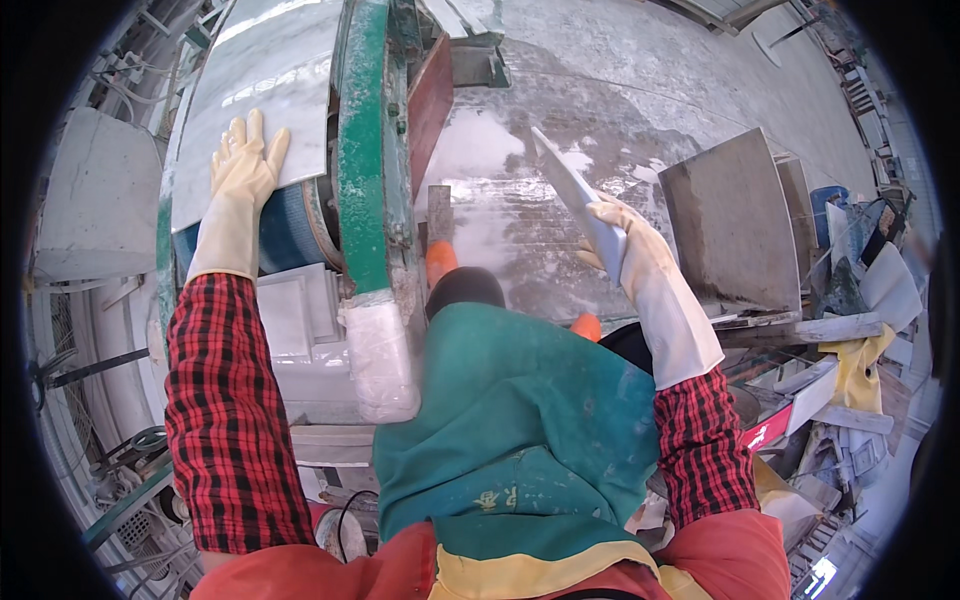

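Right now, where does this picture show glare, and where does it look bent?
In the head view, white glare streaks the slab beyond the left hand; in the head view, the floor gleams in patches; the head view's straight edges bow toward its dark round rim.

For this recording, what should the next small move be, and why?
Probably bring the left hand across to steady the pale slab: only the right hand grips it, tilted, while the left lies spread on the marble sheet.
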### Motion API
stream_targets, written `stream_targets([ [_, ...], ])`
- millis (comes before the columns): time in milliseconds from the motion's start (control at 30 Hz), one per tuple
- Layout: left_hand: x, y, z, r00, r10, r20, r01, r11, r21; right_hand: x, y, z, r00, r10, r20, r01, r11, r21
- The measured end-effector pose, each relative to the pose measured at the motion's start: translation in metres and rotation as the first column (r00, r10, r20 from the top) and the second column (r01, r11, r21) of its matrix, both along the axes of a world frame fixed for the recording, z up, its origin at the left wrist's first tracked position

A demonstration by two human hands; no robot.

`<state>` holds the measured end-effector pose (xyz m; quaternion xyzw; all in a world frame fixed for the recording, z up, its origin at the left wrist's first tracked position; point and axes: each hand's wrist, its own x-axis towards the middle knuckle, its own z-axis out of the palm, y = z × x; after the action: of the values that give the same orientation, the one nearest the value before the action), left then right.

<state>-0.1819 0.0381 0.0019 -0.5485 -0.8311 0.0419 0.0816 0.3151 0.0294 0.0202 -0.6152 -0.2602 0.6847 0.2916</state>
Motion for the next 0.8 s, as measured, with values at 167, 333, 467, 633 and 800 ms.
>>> stream_targets([
  [167,0.0,0.002,0.002,1.0,-0.016,-0.001,0.016,1.0,0.004,0.0,0.001,-0.002,1.0,0.002,-0.003,-0.002,1.0,0.004],
  [333,-0.003,0.005,0.001,1.0,-0.012,-0.017,0.012,1.0,0.005,-0.001,0.0,-0.001,1.0,0.009,0.004,-0.009,1.0,0.005],
  [467,-0.001,0.005,0.005,1.0,-0.01,-0.002,0.01,1.0,-0.001,-0.003,-0.001,0.003,1.0,0.029,0.005,-0.029,1.0,0.004],
  [633,-0.002,0.005,0.004,1.0,-0.007,-0.007,0.007,1.0,0.001,-0.002,-0.002,-0.002,1.0,0.028,-0.003,-0.028,1.0,-0.004],
  [800,-0.006,0.012,0.005,1.0,-0.004,0.011,0.004,1.0,-0.009,0.001,-0.003,-0.003,0.999,0.027,0.019,-0.027,1.0,0.009],
])
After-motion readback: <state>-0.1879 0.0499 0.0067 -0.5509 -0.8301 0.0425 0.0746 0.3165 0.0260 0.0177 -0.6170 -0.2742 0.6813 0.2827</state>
